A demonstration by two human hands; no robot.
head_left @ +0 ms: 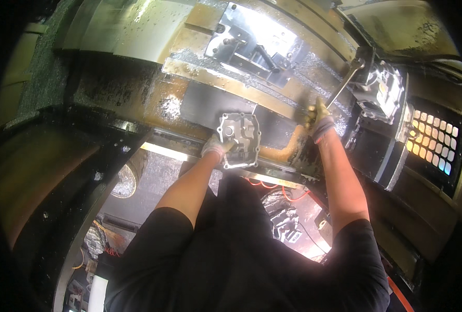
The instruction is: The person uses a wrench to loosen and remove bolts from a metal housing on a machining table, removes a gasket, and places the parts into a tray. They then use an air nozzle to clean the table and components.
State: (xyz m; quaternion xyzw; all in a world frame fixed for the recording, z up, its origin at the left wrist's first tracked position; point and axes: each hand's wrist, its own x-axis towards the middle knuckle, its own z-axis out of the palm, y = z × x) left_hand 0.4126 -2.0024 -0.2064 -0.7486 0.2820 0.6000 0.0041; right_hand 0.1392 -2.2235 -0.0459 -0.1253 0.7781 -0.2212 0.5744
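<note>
My left hand (218,150), in a pale glove, grips a cast metal housing (245,140) by its left side. The housing has an open, ribbed inside and a rim with bolt lugs. It is in front of my body, over the near side of the machine bed. My right hand (320,120), in a soiled glove, is closed around the lower end of a long wrench (343,87). The wrench slants up to the right, its head beside a second metal casting (383,93) mounted on a fixture. The exact contact of the wrench head is hard to make out.
A bright metal fixture plate (259,39) with a dark clamp bar sits on the wet machine bed at the far side. At the right is a panel with rows of lit cells (434,138). Red coiled hose (296,197) and metal parts (288,223) lie below the near edge.
</note>
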